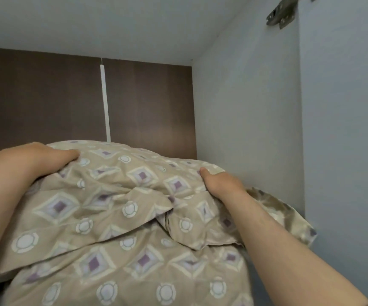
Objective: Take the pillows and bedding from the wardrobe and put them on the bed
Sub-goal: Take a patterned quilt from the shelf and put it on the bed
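Top pillow [116, 188] inside wardrobe, stacked on lower pillow [134, 268], near wardrobe side wall [244, 107]. Left grip [35, 157] clasping upper left edge with thumb dug into cover. Right grip [220, 182] clasping right end, fingers hidden behind. Likely light, soft, squashy, with loose cover. Best held deep through stuffing at both ends, not by flap.

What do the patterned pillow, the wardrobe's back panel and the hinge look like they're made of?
The patterned pillow looks like matte woven fabric, maybe cotton; it creases softly. The back panel seems dark wood-look laminate board, faintly grained. The hinge is dull grey metal with screw holes.
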A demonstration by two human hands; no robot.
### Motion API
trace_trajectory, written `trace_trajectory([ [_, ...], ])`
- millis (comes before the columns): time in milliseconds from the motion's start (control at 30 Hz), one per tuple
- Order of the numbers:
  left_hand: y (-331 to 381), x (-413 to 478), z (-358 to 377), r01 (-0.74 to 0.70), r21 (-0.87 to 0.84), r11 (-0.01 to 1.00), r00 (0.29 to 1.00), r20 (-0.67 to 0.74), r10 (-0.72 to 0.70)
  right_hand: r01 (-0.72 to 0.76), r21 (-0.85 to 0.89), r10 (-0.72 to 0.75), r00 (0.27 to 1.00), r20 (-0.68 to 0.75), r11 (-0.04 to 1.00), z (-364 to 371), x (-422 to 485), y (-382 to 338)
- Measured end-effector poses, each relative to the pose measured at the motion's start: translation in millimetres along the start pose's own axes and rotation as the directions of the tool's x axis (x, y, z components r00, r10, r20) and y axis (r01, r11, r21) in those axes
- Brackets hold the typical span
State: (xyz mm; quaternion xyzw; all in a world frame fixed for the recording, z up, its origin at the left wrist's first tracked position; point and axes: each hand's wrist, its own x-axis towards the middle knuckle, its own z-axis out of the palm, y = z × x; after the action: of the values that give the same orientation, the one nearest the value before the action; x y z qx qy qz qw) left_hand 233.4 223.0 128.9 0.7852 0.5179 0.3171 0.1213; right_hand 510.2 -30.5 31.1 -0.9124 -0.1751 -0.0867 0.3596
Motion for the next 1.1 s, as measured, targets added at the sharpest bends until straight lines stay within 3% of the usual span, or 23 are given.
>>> trace_trajectory([
  [133, 4.7, -0.4, 15.1, -0.018, 0.138, 0.990, 0.997, 0.074, 0.008, 0.007, -0.030, -0.006, 0.999, 0.033, 1.000, 6.7, 10.0, 3.4],
  [267, 15.1, -15.2, 35.9, 0.026, 0.439, 0.898, 0.999, -0.054, -0.003, 0.023, -0.051, -0.019, 0.997, 0.076, 0.998, 14.9, 22.0, 4.9],
  [400, 28.1, -27.0, 46.9, 0.007, 0.526, 0.850, 0.992, -0.109, 0.059, 0.039, -0.064, -0.031, 0.992, 0.118, 0.997, 26.3, 27.9, 3.9],
  [633, 7.9, -37.7, 53.4, 0.043, 0.241, 0.969, 0.986, -0.167, -0.002, 0.017, 0.144, -0.024, 0.998, 0.049, 0.989, 35.1, 18.5, 6.6],
  [767, -7.5, -43.9, 43.5, -0.115, 0.050, 0.992, 0.983, -0.138, 0.121, 0.035, 0.361, -0.042, 0.999, 0.011, 0.932, 33.1, 10.3, 2.2],
  [867, -6.9, -51.4, 29.4, -0.239, -0.047, 0.970, 0.937, -0.272, 0.218, 0.110, 0.446, -0.065, 0.991, -0.115, 0.888, 21.4, -0.9, 0.3],
  [1100, -7.5, -53.5, -19.3, -0.382, -0.149, 0.912, 0.779, -0.583, 0.231, 0.302, 0.525, -0.105, 0.922, -0.372, 0.796, -36.7, -29.2, -21.2],
])
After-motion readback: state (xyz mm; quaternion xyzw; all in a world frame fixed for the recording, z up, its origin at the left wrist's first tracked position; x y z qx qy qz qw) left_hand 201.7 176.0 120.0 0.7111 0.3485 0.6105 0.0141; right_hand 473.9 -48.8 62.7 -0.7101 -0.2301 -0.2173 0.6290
